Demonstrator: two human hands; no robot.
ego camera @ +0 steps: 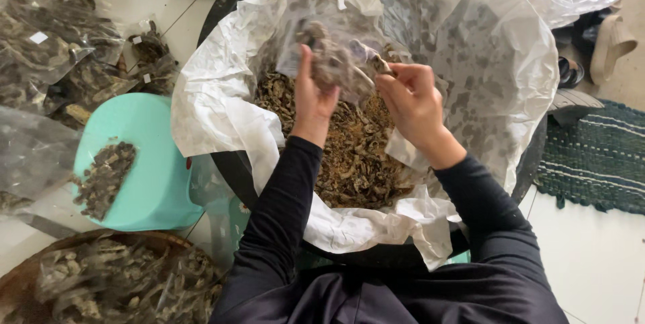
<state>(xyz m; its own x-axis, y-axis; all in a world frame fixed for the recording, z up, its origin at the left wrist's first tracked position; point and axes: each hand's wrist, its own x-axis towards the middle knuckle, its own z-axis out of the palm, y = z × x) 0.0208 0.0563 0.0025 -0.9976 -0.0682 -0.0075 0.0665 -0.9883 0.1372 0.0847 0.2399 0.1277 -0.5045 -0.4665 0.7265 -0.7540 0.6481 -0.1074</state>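
Sitting at left, a teal stool [151, 176] bears dried pieces; mid-frame the left hand [312, 95] clamps a clear bag [329, 35] (half full), the right hand [406, 95] pinches its mouth over the lined basin [222, 102]; a slack grip could spill it.

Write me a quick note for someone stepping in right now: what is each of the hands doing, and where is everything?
Left hand: gripping a small clear bag partly filled with dried brown pieces, held over the basin.
Right hand: pinching at the bag's mouth.
Black basin: lined with white plastic sheet, holding a loose heap of dried pieces.
Done: filled bags lie at far left, in the brown basket, and one on the teal stool.
Left: much loose material remains in the basin.
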